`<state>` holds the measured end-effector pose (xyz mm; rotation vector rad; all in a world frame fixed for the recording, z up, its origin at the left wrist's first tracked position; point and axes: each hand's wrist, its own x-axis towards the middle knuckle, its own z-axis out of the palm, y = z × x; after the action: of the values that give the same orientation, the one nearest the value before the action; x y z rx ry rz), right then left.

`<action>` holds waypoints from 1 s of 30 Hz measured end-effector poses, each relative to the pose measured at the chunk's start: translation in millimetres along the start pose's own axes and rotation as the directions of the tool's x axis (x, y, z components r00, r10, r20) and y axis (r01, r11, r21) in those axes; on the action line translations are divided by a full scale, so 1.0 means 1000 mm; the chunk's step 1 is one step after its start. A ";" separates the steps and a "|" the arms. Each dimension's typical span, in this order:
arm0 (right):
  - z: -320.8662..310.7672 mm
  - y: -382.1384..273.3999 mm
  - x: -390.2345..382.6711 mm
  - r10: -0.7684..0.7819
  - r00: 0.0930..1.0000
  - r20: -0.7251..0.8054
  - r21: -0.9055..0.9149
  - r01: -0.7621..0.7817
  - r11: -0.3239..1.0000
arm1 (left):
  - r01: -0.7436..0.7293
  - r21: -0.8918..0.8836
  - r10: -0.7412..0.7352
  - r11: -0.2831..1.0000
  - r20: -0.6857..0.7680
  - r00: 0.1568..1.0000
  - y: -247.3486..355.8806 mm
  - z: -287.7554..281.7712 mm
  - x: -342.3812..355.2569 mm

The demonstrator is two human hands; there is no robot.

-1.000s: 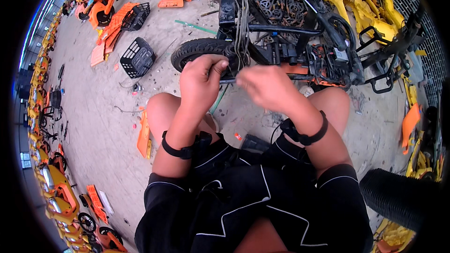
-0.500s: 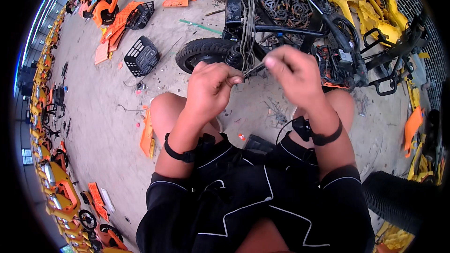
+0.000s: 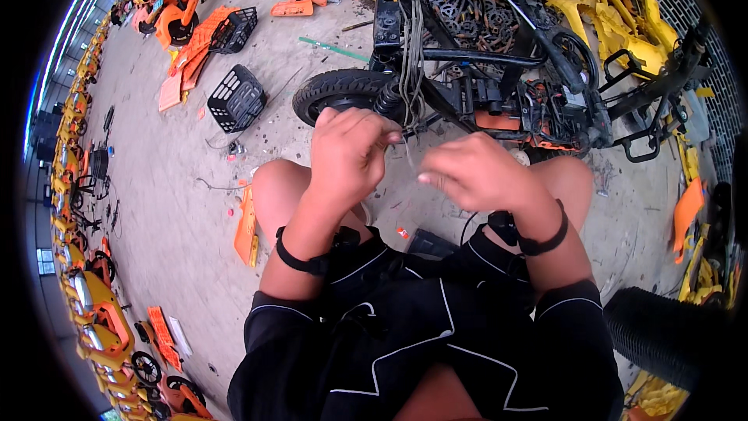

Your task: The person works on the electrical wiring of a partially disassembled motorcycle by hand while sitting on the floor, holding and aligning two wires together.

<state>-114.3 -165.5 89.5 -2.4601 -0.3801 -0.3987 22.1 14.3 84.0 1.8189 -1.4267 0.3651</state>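
- Far left, a row of orange scooter bodies (image 3: 93,296) is curving along the edge of the concrete floor (image 3: 179,210), bent by the lens.
- Further in, toward the floor's upper left, two black plastic baskets are lying there: one (image 3: 236,97) tipped on its side, the other (image 3: 234,29) beside orange panels (image 3: 191,58).
- An orange plastic strip (image 3: 248,226) is resting on the floor just beside the person's left knee (image 3: 273,187).
- The left hand (image 3: 351,152) is hovering in front of the black front tyre (image 3: 335,93), fingers curled in tight; thumb and fingertips are pinching a thin wire strand (image 3: 407,157) where it comes down from the bundle.
- That grey wire bundle (image 3: 411,70) is hanging from the stripped scooter frame (image 3: 499,70), just above and between both hands, at the middle of the floor.
- The right hand (image 3: 475,175) is sitting level with the left, near it but apart, fingers bent loosely inward; whether it is gripping the strand cannot be told.
- Both wrists are wearing black bands (image 3: 543,243).
- On the right, yellow body panels (image 3: 615,0) are piling up behind the frame, and a black ribbed hose (image 3: 662,335) is poking in at the lower right.
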 end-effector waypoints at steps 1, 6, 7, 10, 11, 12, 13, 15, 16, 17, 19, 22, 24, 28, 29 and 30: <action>-0.005 -0.012 0.002 -0.022 0.996 -0.087 0.053 0.026 0.998 | -0.007 0.011 0.007 1.000 0.019 1.000 -0.004 -0.001 0.001; -0.007 0.010 0.008 0.300 0.882 -0.364 0.140 -0.267 0.953 | -0.029 -0.074 0.032 0.997 0.043 0.999 0.010 -0.004 0.002; -0.004 0.013 0.005 0.189 0.955 -0.229 0.065 -0.179 0.982 | -0.020 -0.070 0.021 0.997 0.004 1.000 0.008 -0.002 0.000; -0.001 -0.005 -0.001 -0.005 0.990 0.138 0.009 0.004 1.000 | -0.003 -0.005 0.003 1.000 -0.010 1.000 -0.003 0.001 -0.001; -0.004 -0.009 -0.001 -0.044 0.999 -0.004 0.083 0.044 0.996 | 0.003 0.025 -0.003 1.000 0.004 1.000 -0.006 0.000 -0.002; -0.008 -0.012 0.001 -0.071 0.986 -0.148 0.149 0.093 0.984 | -0.018 -0.016 0.019 1.000 0.034 0.999 -0.005 0.000 -0.001; -0.015 -0.014 0.002 0.107 0.963 -0.249 0.206 -0.055 0.977 | -0.038 -0.058 0.041 0.998 0.067 0.997 -0.001 0.000 0.000; -0.015 0.000 0.006 0.393 0.853 -0.342 0.284 -0.305 0.909 | -0.053 -0.101 0.065 0.993 0.112 0.992 0.010 -0.004 0.001; -0.009 0.006 0.002 0.271 0.932 -0.243 0.174 -0.233 0.957 | -0.045 -0.083 0.052 0.996 0.079 0.996 0.011 -0.004 0.001; -0.004 0.014 -0.003 0.150 0.981 -0.125 0.069 -0.142 0.987 | -0.038 -0.066 0.041 0.997 0.044 0.998 0.011 -0.002 0.001; 0.000 0.010 -0.006 -0.009 0.989 0.144 -0.062 0.018 0.998 | -0.036 -0.033 0.036 0.999 0.008 0.999 0.005 0.003 0.001; -0.013 -0.011 0.001 -0.022 0.990 -0.138 0.214 0.051 0.976 | -0.035 -0.033 0.036 0.999 0.038 0.999 -0.001 0.004 -0.002; -0.017 -0.004 0.004 0.469 0.843 -0.264 0.484 -0.305 0.820 | -0.025 -0.099 0.034 0.995 0.095 0.995 0.007 0.002 0.000; 0.000 0.013 -0.001 0.068 0.997 0.042 0.034 -0.070 0.997 | -0.024 -0.023 0.024 0.999 0.023 0.999 0.007 0.004 0.002; 0.000 0.005 -0.003 -0.004 0.988 0.154 0.046 -0.003 0.999 | -0.020 0.008 0.020 1.000 0.024 1.000 0.002 0.004 0.001; -0.007 0.000 -0.003 0.011 0.998 0.068 0.139 -0.020 0.990 | -0.016 0.039 0.015 0.999 0.024 1.000 -0.002 0.005 0.001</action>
<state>-118.3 -170.0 93.6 -2.3421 -0.4031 -0.2740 23.4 10.1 81.0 1.8498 -1.4601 0.3829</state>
